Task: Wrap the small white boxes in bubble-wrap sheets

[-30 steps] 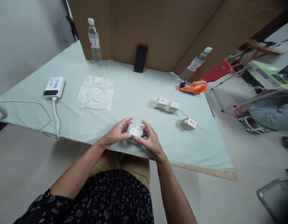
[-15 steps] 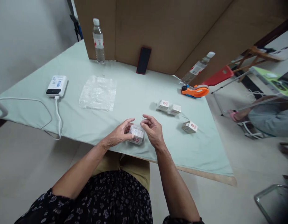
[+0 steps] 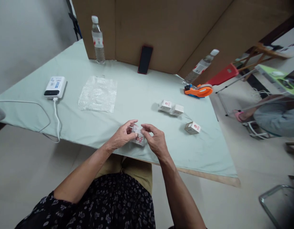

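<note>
In the head view, the left hand (image 3: 124, 135) is closed around a small white-and-red box in clear bubble wrap (image 3: 140, 140) at the near edge of the pale green cloth-covered table (image 3: 208, 156), while the right hand (image 3: 156, 140) has thumb and fingertips drawn near each other at the wrap's edge, whether pinching it I cannot tell. The wrap appears around the box but not visibly fastened; two small white cardboard boxes (image 3: 177, 110) beyond seem wrapped, another small white cardboard box (image 3: 193, 128) looks bare, and a flat clear bubble-wrap sheet (image 3: 98, 95) lies unused.

I wear a black top (image 3: 123, 200) with small greyish-purple flowers, a wide left sleeve (image 3: 48, 206) and khaki trousers (image 3: 140, 175).
</note>
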{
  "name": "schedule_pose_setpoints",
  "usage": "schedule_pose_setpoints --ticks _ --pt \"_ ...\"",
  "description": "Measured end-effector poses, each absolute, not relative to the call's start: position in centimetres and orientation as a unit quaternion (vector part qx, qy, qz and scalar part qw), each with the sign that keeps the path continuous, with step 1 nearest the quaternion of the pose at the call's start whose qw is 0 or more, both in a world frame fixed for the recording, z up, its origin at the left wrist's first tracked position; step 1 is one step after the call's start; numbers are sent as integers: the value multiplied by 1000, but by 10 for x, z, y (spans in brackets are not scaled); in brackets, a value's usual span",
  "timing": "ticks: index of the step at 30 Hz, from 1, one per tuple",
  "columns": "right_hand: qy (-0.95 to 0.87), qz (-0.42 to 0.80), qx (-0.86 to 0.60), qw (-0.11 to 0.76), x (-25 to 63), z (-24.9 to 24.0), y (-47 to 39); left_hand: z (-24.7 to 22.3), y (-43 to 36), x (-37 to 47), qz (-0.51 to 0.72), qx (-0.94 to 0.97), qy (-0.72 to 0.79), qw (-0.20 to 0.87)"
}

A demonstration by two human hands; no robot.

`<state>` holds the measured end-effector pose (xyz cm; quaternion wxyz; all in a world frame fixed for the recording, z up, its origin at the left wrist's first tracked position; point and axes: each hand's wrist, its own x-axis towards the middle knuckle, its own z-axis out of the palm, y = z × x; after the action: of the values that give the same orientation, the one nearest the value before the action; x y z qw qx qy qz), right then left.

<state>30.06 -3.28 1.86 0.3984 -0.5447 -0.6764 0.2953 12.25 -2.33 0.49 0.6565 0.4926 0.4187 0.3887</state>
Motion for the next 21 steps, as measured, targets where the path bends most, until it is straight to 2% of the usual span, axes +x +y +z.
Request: schedule_pose_setpoints --ticks 6,14,21 --pt "-739 228 -537 337 306 25 -40 8 -24 126 385 512 451 621" --pt "-847 51 -462 260 306 14 -64 0 -18 124 379 528 467 600" --pt "-844 77 -447 286 312 1 -48 -8 -16 128 397 535 484 567"
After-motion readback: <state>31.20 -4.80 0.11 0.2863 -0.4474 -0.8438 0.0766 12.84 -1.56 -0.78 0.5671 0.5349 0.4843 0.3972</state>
